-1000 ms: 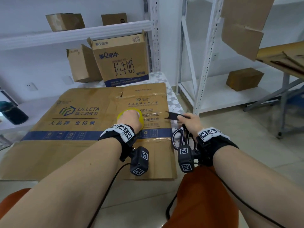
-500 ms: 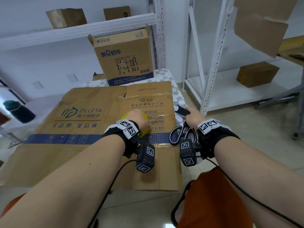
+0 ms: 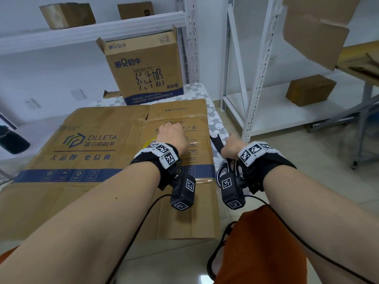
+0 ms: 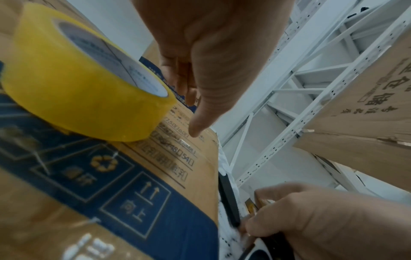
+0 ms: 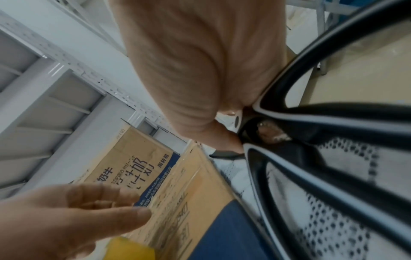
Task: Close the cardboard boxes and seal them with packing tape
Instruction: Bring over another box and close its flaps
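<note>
Left grip: the left hand hovers over the flattened cardboard box with fingers loosely extended and empty; in the left wrist view the thumb points down, its tip just short of the printed cardboard
Tape: the yellow packing tape roll lies flat on the flattened box, just beside and under the left hand, apart from the fingers; only a sliver of it shows past the wrist in the head view
Right grip: the right hand is curled around the scissors near the pivot; black blade pointing forward from the fist, black and white handle loops trailing back toward the wrist
Scissors' place: just off the right edge of the flattened box, over the patterned cloth on the desk; whether the blade touches the cloth cannot be told
Flattened box: spread across the desk below both grips, blue band and DLLETA print facing up
Upright box: a brown carton with blue lettering stands beyond the left hand, top flaps open
Further off: small closed cartons on the white shelving, ahead of and to the right of the right hand
</note>
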A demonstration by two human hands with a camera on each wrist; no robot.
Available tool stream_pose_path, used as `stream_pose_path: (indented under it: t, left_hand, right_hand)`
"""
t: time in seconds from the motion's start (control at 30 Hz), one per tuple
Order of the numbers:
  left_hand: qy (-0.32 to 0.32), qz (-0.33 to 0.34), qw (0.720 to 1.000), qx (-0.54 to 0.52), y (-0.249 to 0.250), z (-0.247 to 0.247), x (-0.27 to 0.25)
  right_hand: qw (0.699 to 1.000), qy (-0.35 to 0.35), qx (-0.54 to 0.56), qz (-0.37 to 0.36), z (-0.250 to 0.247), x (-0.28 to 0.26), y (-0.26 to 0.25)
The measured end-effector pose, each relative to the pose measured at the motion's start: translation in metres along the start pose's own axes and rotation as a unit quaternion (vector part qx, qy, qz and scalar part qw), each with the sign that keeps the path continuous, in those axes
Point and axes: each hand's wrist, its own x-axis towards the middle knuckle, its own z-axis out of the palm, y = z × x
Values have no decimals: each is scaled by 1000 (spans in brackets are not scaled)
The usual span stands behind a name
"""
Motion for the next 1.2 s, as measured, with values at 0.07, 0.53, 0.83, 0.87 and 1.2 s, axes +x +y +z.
stream_pose_path:
  t: [0.07, 0.53, 0.83, 0.87, 1.2]
  left_hand:
    - [-2, 27, 999, -33, 8, 4, 0]
    - [10, 58, 990, -130, 2, 5, -8]
    - [-98, -44, 994, -23, -42, -12, -9]
    - [-113, -54, 992, -28, -46, -12, -10]
    - [-125, -125, 952, -249, -57, -23, -13]
  right_hand:
    - [999, -17, -34, -3, -7, -10, 0]
    - [995, 61, -27, -69, -9, 16, -13]
    - [987, 121, -68, -86, 2, 23, -25]
    - [985, 137, -49, -97, 2, 20, -28]
    - [958, 0, 136, -251, 22, -25, -50]
